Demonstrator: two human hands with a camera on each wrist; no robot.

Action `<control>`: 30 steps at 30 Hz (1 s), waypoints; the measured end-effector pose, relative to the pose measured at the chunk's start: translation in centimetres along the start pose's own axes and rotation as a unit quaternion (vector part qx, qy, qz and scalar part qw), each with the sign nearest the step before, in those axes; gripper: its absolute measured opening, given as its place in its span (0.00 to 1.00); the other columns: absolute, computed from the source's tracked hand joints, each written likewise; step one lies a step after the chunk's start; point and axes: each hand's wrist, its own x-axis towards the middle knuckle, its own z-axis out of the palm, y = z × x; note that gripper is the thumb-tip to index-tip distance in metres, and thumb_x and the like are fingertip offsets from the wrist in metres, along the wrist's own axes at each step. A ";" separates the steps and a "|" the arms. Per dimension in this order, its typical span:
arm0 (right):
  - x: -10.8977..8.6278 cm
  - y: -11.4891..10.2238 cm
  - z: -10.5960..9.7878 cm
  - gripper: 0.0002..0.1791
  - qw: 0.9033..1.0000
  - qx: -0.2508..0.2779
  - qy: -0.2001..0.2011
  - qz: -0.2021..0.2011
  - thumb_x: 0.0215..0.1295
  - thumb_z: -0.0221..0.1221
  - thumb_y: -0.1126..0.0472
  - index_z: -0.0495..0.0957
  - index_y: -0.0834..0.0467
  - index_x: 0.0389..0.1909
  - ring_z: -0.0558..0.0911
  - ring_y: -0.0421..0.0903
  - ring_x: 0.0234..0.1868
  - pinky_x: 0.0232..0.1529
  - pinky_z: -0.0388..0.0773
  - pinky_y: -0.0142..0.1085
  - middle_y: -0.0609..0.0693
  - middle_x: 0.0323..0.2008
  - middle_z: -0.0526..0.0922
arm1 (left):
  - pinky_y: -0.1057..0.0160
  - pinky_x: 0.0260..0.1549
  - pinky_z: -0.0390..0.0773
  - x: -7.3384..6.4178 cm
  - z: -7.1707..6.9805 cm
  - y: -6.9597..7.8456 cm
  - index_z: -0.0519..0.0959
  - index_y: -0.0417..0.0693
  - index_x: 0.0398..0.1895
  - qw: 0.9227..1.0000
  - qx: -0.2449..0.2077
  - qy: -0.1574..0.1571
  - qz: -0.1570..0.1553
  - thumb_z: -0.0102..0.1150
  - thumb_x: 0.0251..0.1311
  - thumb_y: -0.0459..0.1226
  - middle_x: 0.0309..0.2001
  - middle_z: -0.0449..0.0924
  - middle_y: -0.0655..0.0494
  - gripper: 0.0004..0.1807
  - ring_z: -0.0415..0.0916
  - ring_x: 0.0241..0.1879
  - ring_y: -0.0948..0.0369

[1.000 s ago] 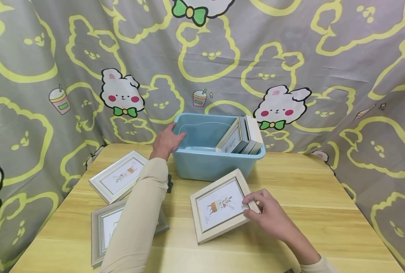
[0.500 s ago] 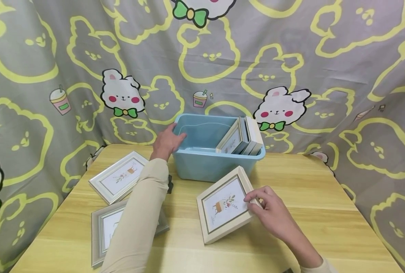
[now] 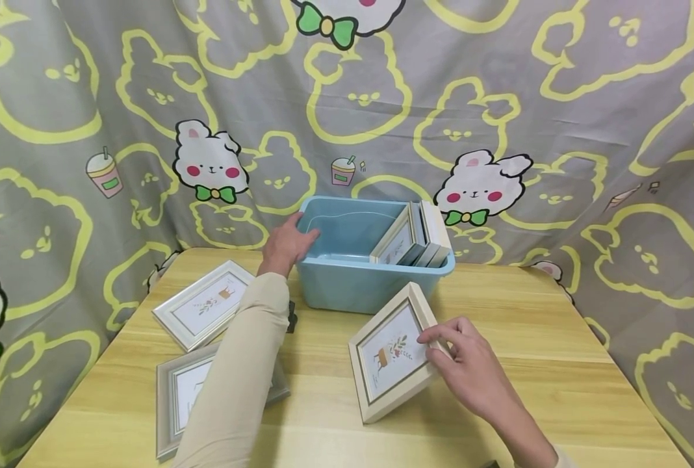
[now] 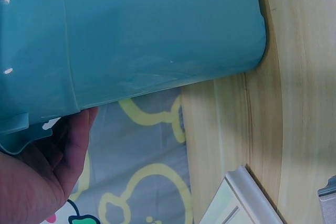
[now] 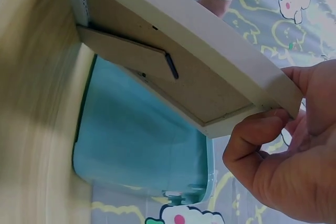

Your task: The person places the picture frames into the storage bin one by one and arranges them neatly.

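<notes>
Your left hand (image 3: pixel 286 246): curled over the left rim of the blue bin (image 3: pixel 359 287), by the back edge of the desk (image 3: pixel 563 351). Silver frame (image 3: pixel 206 304): flat near the desk's left edge, still unboxed. Grey frame (image 3: pixel 184 393): toward the front left corner, partly hidden by your sleeve (image 3: pixel 232 370), likewise unboxed. Upright frames (image 3: pixel 414 235): several, leaning at the bin's right end, already boxed. Cream frame (image 3: pixel 390 354): tilted before the bin's front wall, outside it, its right edge pinched in your right hand (image 3: pixel 472 364); lower corner's contact with the desk, cannot tell.
</notes>
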 end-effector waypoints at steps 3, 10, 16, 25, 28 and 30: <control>-0.1 -0.1 0.0 0.12 1.000 -0.012 0.014 -0.015 0.57 0.61 0.63 0.83 0.40 0.34 0.66 0.38 0.26 0.28 0.63 0.30 0.43 0.34 0.72 | 0.43 0.57 0.70 0.0 0.0 0.0 0.53 0.67 0.76 1.000 -0.001 0.000 -0.001 0.45 0.61 0.64 0.72 0.61 0.43 0.40 0.64 0.67 0.43; -0.5 -0.4 0.1 0.12 0.996 -0.041 0.050 -0.057 0.56 0.61 0.65 0.84 0.42 0.33 0.66 0.38 0.27 0.28 0.63 0.29 0.42 0.33 0.71 | 0.43 0.57 0.71 0.2 0.1 -0.1 0.53 0.67 0.75 1.000 0.002 0.001 -0.002 0.45 0.60 0.64 0.72 0.61 0.43 0.40 0.65 0.67 0.43; -0.9 -0.7 0.1 0.14 0.990 -0.062 0.088 -0.093 0.53 0.61 0.67 0.84 0.42 0.32 0.65 0.36 0.25 0.26 0.63 0.28 0.41 0.32 0.69 | 0.44 0.56 0.71 0.2 0.1 -0.1 0.53 0.67 0.76 1.000 0.006 0.001 -0.001 0.45 0.61 0.64 0.71 0.62 0.43 0.40 0.65 0.66 0.44; -1.2 -1.4 0.5 0.16 0.980 -0.071 0.122 -0.140 0.47 0.62 0.68 0.85 0.46 0.34 0.69 0.37 0.26 0.23 0.65 0.26 0.43 0.31 0.70 | 0.44 0.58 0.70 0.2 0.1 0.0 0.52 0.67 0.76 1.000 0.005 0.000 -0.004 0.45 0.61 0.63 0.72 0.62 0.43 0.40 0.65 0.66 0.44; -1.3 -1.5 0.5 0.20 0.980 -0.069 0.124 -0.138 0.45 0.63 0.68 0.85 0.46 0.40 0.70 0.36 0.26 0.23 0.68 0.26 0.42 0.31 0.70 | 0.44 0.58 0.70 0.1 0.1 0.1 0.52 0.67 0.76 1.000 0.006 -0.001 -0.004 0.45 0.62 0.63 0.72 0.61 0.44 0.39 0.65 0.67 0.44; -1.3 -1.7 0.6 0.23 0.981 -0.070 0.124 -0.130 0.45 0.64 0.66 0.83 0.46 0.45 0.71 0.35 0.27 0.23 0.68 0.26 0.42 0.31 0.70 | 0.44 0.58 0.70 0.1 0.0 0.1 0.52 0.67 0.76 1.000 0.006 -0.001 -0.004 0.45 0.62 0.63 0.72 0.61 0.44 0.39 0.65 0.67 0.44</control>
